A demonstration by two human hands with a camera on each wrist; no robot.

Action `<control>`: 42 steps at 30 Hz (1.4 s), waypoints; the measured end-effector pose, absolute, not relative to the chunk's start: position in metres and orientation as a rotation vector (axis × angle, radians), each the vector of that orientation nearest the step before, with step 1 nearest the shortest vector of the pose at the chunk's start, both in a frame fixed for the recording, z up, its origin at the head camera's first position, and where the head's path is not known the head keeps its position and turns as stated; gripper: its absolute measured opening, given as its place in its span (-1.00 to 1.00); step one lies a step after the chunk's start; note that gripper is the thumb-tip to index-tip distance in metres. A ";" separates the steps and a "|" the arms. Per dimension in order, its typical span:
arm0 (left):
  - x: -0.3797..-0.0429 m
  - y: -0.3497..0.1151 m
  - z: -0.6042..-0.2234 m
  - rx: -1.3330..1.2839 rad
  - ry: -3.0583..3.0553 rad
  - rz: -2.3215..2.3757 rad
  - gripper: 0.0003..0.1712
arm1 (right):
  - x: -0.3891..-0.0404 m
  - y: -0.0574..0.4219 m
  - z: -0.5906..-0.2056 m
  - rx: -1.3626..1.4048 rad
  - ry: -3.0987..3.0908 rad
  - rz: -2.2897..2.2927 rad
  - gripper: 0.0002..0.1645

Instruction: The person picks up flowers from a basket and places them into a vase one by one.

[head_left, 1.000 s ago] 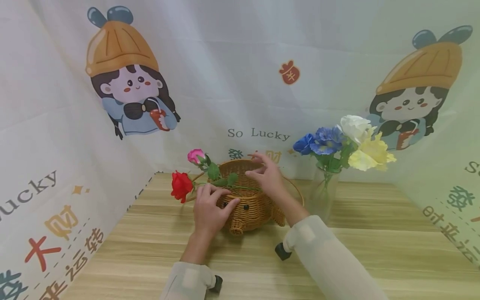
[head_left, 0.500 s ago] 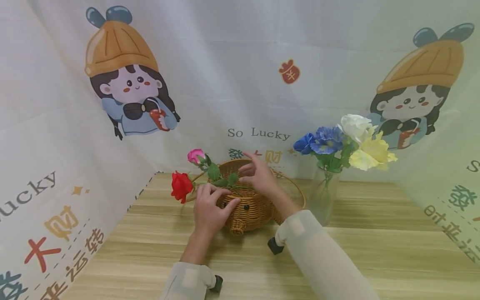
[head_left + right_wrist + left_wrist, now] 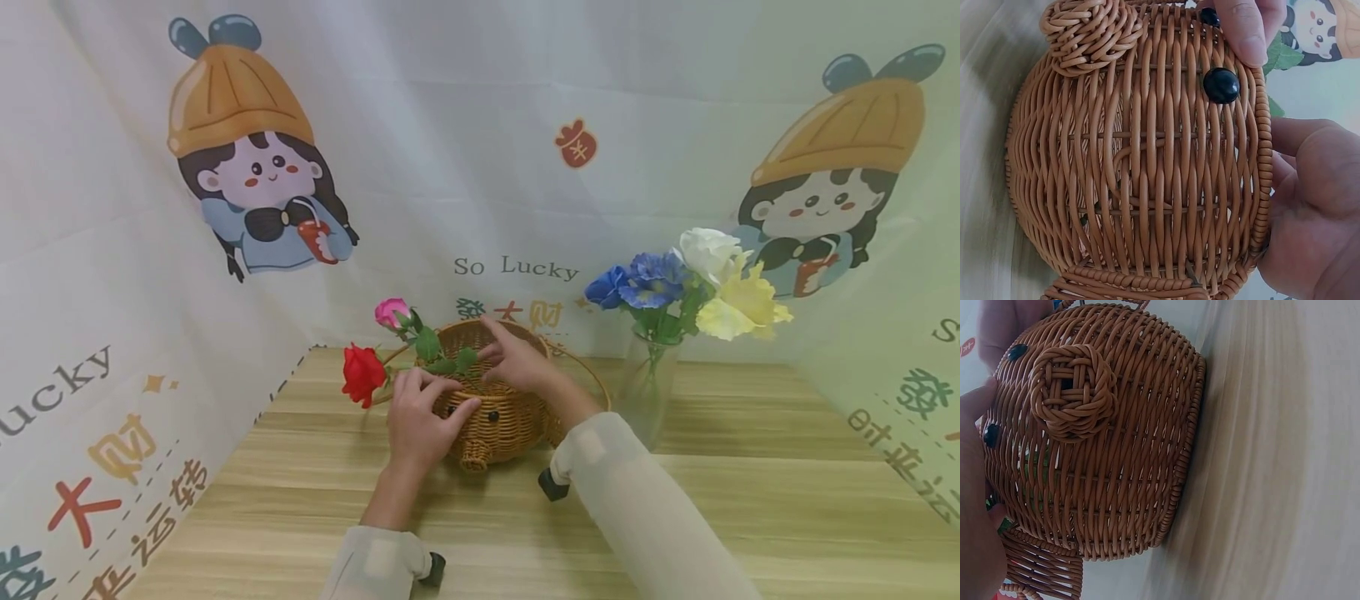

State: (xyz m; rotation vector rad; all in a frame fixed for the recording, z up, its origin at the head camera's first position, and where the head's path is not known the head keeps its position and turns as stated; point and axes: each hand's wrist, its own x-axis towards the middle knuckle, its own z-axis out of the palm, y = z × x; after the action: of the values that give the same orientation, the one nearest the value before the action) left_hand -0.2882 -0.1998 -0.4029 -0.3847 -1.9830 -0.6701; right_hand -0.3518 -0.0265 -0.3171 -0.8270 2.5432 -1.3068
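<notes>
A brown wicker basket point(image 3: 501, 425) with black bead eyes and a woven snout stands on the table. My left hand point(image 3: 422, 421) grips its front rim at the left, thumb on the near side. My right hand point(image 3: 517, 362) is over the opening, index finger extended and thumb apart; in the right wrist view some of its fingers pass behind the rim, their tips hidden. A red rose point(image 3: 363, 374) and a pink rose point(image 3: 392, 312) lean out over the basket's left side. Green leaves point(image 3: 467, 360) lie close to the right fingers; whether they touch is unclear.
Right of the basket stands a clear glass vase point(image 3: 648, 387) holding blue, white and yellow flowers point(image 3: 742, 304). A basket handle point(image 3: 592, 375) arches out toward that vase. Printed cloth point(image 3: 420, 167) encloses the wooden table point(image 3: 300, 500) at the back and sides.
My right hand has moved left and a little lower over the basket opening, toward the leaves. The left hand, basket and roses stay where they were.
</notes>
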 end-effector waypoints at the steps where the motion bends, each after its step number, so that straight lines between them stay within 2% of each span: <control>1: -0.288 -0.200 -0.403 -0.385 -1.981 -0.670 -0.61 | -0.351 -0.027 -0.317 -0.832 2.547 -1.286 0.10; 7: -0.287 -0.200 -0.402 -0.392 -1.979 -0.677 -0.61 | -0.352 -0.028 -0.316 -0.870 2.590 -1.173 0.13; 16: -0.286 -0.200 -0.402 -0.393 -1.981 -0.685 -0.62 | -0.353 -0.031 -0.315 -0.907 2.589 -1.026 0.08; 42: -0.287 -0.200 -0.402 -0.392 -1.997 -0.678 -0.61 | -0.357 -0.038 -0.316 -0.966 2.583 -0.868 0.10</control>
State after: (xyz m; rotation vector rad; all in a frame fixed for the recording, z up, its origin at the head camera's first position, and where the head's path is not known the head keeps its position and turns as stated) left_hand -0.2867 -0.1999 -0.4024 -0.3921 -1.9970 -0.6777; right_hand -0.3570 -0.0377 -0.3164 -0.9664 2.5829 -0.8677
